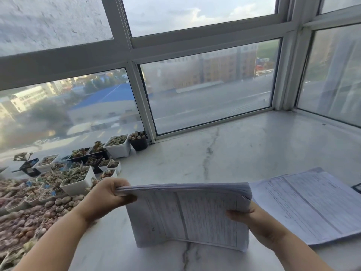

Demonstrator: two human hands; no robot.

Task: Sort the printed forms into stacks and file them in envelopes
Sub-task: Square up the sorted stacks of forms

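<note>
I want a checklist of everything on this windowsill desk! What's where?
Surface: marble sill, veined, a crack line running back.
Job's things: form stack stood on edge; loose forms lie flat to its right; no envelopes seen.
Clutter: succulent pots at left; dark object at right edge.
Grip: left hand pinches the stack's top corner; right hand holds its right side.
Cables: nothing seen.
Surroundings: windows, buildings outside.

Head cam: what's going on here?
A person is holding a thick stack of printed forms upright on its bottom edge on a marble sill. The left hand grips the top left corner, the right hand holds the right edge. More forms lie flat to the right. Small potted plants crowd the left side by the window. No envelopes are in view.
</note>
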